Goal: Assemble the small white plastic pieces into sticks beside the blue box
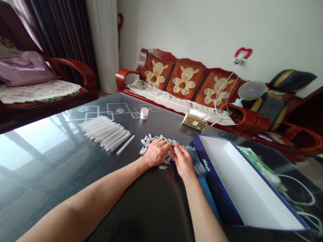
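My left hand lies on the right side of a heap of short white tube pieces, and its fingertips reach towards my right hand. The fingertips of both hands meet near the heap, and whatever they pinch is hidden. Right of my right hand lies a bundle of thin dark-blue strands, with a blue strip running towards me from it. Farther left lie several long white tubes in a fanned row, and one loose tube sits apart from them.
On the black glass table stand an open blue box with a white inside, a small white jar and a gold packet. A red wooden sofa stands behind the table, with a small fan beyond.
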Available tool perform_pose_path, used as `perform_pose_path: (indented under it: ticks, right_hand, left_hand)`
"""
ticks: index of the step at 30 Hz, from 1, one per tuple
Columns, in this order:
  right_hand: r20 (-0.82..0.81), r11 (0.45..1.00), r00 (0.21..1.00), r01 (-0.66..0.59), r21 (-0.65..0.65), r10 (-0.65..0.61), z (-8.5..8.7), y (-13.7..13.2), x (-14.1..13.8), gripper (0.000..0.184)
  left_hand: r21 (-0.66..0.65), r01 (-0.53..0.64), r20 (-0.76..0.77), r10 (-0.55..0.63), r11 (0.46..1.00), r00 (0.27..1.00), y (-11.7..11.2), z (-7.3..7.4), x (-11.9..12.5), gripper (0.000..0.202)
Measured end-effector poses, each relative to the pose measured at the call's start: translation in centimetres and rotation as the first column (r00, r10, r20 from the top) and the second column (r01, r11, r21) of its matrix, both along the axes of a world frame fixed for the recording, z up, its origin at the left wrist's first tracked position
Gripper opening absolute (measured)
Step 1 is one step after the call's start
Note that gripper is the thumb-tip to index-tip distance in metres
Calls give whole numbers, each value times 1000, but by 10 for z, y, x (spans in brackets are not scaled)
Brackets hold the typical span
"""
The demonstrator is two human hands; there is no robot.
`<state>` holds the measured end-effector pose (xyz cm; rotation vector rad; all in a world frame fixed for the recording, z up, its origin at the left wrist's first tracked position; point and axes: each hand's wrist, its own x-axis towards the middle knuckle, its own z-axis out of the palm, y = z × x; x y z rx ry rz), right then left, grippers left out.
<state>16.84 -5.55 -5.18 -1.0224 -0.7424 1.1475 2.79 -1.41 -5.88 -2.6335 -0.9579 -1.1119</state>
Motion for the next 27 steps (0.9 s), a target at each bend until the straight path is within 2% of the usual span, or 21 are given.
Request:
perform_pose_path:
  ticks: [10,18,27]
  right_hand:
    - [140,995,985,97,32,-100,-14,5,-2,30]
    - [183,989,972,144,39,-149,-18,6,-2,32]
    - [233,990,963,138,22,-139,-21,6,0,35]
  left_hand:
    - [-18,-22,-73,20,1000,997,-2,4,-1,27]
    - [-70,-6,28,8,998,1000,2,0,2,22]
    - [-1,-70,-13,70,998,997,1,2,1,22]
